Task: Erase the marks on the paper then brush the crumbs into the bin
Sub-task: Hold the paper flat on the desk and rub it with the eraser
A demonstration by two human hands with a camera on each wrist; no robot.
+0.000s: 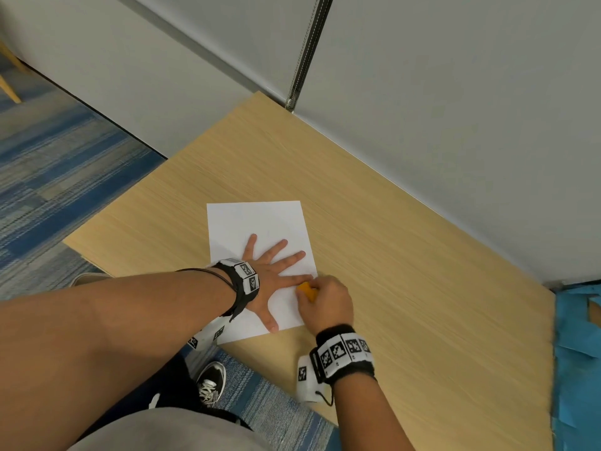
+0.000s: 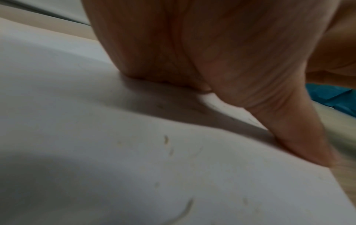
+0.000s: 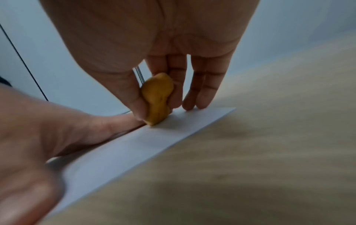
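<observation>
- The left hand (image 1: pixel 270 281) lies flat on the paper (image 1: pixel 257 222), fingers straight and spread, grip wide open and holding nothing; it only presses the sheet to the table (image 1: pixel 406 255).
- To do this step well, that palm should bear down firmly close to the rubbing, so the sheet neither slides nor creases.
- In the left wrist view, small crumbs (image 2: pixel 166 139) and a faint curved mark (image 2: pixel 187 207) show on the sheet near the palm, so by my judgement erasing is not finished.
- The eraser (image 3: pixel 157 99), a yellow-orange lump, touches the paper near its right edge, just beside the left index finger.
- The right hand (image 1: pixel 327 304) pinches the eraser between thumb and fingers, grip closed round it; the other fingertips (image 3: pixel 194 105) touch the sheet.
- Short strokes running away from the holding hand, toward the free edge, should spare the paper from buckling.
- No bin can be made out in any view.
</observation>
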